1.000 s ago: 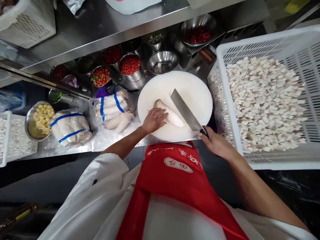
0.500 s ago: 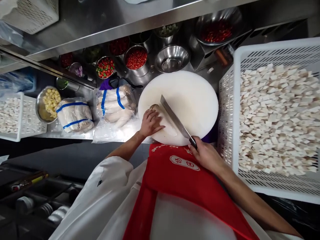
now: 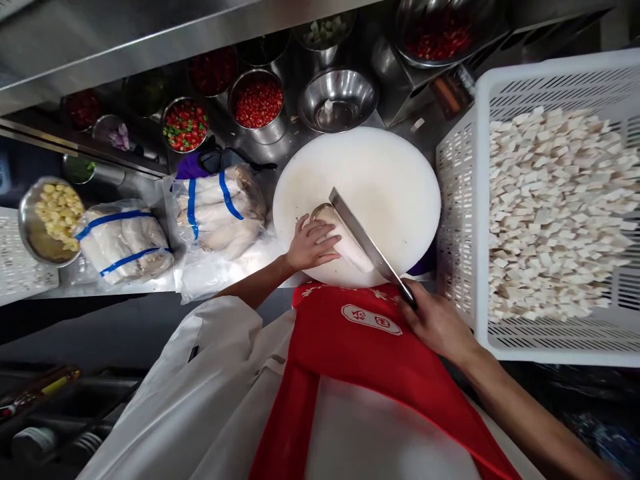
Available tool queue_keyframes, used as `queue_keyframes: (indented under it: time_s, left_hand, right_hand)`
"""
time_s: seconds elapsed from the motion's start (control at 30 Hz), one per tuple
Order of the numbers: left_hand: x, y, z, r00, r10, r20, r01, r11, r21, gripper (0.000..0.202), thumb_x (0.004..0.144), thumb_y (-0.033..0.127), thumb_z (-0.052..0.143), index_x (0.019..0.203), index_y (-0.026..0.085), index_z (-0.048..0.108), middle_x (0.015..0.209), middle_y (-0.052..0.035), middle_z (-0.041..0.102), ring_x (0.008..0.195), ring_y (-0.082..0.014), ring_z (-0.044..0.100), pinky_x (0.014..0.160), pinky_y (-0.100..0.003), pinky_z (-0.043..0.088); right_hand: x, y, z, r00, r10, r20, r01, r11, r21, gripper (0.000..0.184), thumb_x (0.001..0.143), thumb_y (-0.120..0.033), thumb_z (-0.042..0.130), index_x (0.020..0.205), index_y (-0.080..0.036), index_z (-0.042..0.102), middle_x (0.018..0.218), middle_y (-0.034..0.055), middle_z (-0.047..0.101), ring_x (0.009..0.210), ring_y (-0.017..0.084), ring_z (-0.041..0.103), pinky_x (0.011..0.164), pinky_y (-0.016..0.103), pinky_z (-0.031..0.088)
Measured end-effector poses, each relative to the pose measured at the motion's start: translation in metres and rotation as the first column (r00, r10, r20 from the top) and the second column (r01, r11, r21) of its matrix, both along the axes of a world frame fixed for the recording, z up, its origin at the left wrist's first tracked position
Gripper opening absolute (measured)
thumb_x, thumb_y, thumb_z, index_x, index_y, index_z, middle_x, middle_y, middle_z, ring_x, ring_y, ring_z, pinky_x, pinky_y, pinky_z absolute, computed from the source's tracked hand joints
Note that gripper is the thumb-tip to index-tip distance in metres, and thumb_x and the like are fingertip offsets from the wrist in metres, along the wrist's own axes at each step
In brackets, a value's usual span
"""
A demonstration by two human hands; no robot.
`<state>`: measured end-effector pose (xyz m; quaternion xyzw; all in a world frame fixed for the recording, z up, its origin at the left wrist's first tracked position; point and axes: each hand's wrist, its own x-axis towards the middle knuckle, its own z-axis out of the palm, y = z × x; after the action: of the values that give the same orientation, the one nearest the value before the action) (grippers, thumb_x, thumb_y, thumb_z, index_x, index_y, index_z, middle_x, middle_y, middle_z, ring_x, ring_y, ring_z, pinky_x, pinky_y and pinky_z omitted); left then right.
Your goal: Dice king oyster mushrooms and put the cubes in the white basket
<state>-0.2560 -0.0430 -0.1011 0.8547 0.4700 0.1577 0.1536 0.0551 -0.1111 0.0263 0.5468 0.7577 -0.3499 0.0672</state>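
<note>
A pale king oyster mushroom (image 3: 356, 249) with a brown cap end lies slanted on the round white cutting board (image 3: 407, 187). My left hand (image 3: 314, 245) holds it from the left, fingertips on its top and side. In my right hand (image 3: 440, 319) is a kitchen knife (image 3: 367, 243), gripped by its black handle. The long blade points up and left and runs along the mushroom's right side. I cannot tell whether the edge cuts into it.
To the right stands a white slotted basket (image 3: 481, 200) of pale cut pieces. Plastic-wrapped packs (image 3: 215, 207) with blue bands lie left. Behind the board are a steel bowl (image 3: 364, 90) and a container of chopped red chillies (image 3: 259, 105). A steel shelf (image 3: 165, 47) crosses above.
The view has shifted slightly. On the board, the mushroom's lower end and the knife have moved a little right, and more of the mushroom shows beside my left hand.
</note>
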Motion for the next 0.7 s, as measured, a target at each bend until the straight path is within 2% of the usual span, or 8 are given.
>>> queue_keyframes:
  time_s: [0.1, 0.23, 0.33, 0.47, 0.57, 0.7]
  left_hand:
    - [-0.006, -0.010, -0.002, 0.999, 0.028, 0.027, -0.028, 1.000, 0.000, 0.048, 0.082, 0.069, 0.058, 0.114, 0.034, 0.065, 0.122, -0.0058, 0.065, 0.120, -0.0283, 0.052, 0.112, -0.054, 0.025]
    - [0.002, -0.003, -0.003, 0.998, 0.051, 0.039, -0.050, 0.999, -0.014, 0.048, 0.082, 0.071, 0.057, 0.107, 0.031, 0.066, 0.116, -0.0069, 0.065, 0.116, -0.0290, 0.051, 0.105, -0.053, 0.028]
    - [0.009, 0.010, -0.002, 0.997, 0.064, 0.032, -0.064, 0.998, -0.019, 0.049, 0.079, 0.074, 0.058, 0.098, 0.030, 0.066, 0.107, -0.0060, 0.066, 0.110, -0.0284, 0.052, 0.106, -0.055, 0.026]
    - [0.010, 0.020, 0.000, 0.998, 0.067, 0.019, -0.067, 0.997, -0.031, 0.052, 0.075, 0.078, 0.057, 0.090, 0.029, 0.065, 0.101, -0.0046, 0.068, 0.104, -0.0281, 0.054, 0.102, -0.056, 0.029]
    - [0.008, 0.023, 0.000, 0.998, 0.057, 0.018, -0.056, 0.997, -0.047, 0.052, 0.073, 0.078, 0.059, 0.089, 0.029, 0.065, 0.099, -0.0039, 0.069, 0.102, -0.0290, 0.055, 0.098, -0.056, 0.032]
    - [0.008, 0.022, -0.003, 0.999, 0.046, 0.001, -0.046, 0.997, -0.066, 0.052, 0.071, 0.077, 0.061, 0.090, 0.029, 0.064, 0.100, -0.0037, 0.069, 0.101, -0.0293, 0.056, 0.096, -0.055, 0.033]
  right_hand:
    - [-0.005, 0.000, -0.009, 0.996, -0.065, 0.053, 0.064, 0.997, 0.036, 0.040, 0.098, -0.041, 0.035, 0.125, -0.017, 0.052, 0.078, 0.0083, 0.072, 0.069, 0.030, 0.070, 0.059, 0.035, 0.045]
    - [-0.011, 0.008, -0.018, 0.995, -0.025, 0.100, 0.023, 1.000, 0.019, 0.036, 0.098, -0.039, 0.036, 0.120, -0.017, 0.055, 0.073, 0.0070, 0.071, 0.066, 0.029, 0.069, 0.057, 0.034, 0.043]
    - [-0.012, 0.008, -0.001, 0.998, 0.007, 0.069, -0.010, 0.999, 0.046, 0.036, 0.100, -0.039, 0.035, 0.123, -0.019, 0.053, 0.079, 0.0076, 0.073, 0.070, 0.029, 0.070, 0.059, 0.034, 0.045]
    - [-0.014, 0.002, 0.028, 0.999, 0.033, -0.006, -0.033, 0.998, 0.061, 0.036, 0.100, -0.035, 0.035, 0.129, -0.020, 0.049, 0.100, 0.0108, 0.074, 0.080, 0.030, 0.072, 0.066, 0.037, 0.050]
    - [-0.016, 0.000, 0.035, 0.999, 0.037, -0.036, -0.036, 0.999, 0.012, 0.033, 0.100, -0.034, 0.034, 0.126, -0.021, 0.050, 0.102, 0.0108, 0.074, 0.082, 0.029, 0.072, 0.067, 0.038, 0.051]
    - [-0.013, 0.001, 0.040, 0.999, 0.044, -0.015, -0.045, 0.997, -0.066, 0.030, 0.099, -0.034, 0.033, 0.121, -0.021, 0.049, 0.095, 0.0095, 0.074, 0.078, 0.029, 0.072, 0.064, 0.036, 0.049]
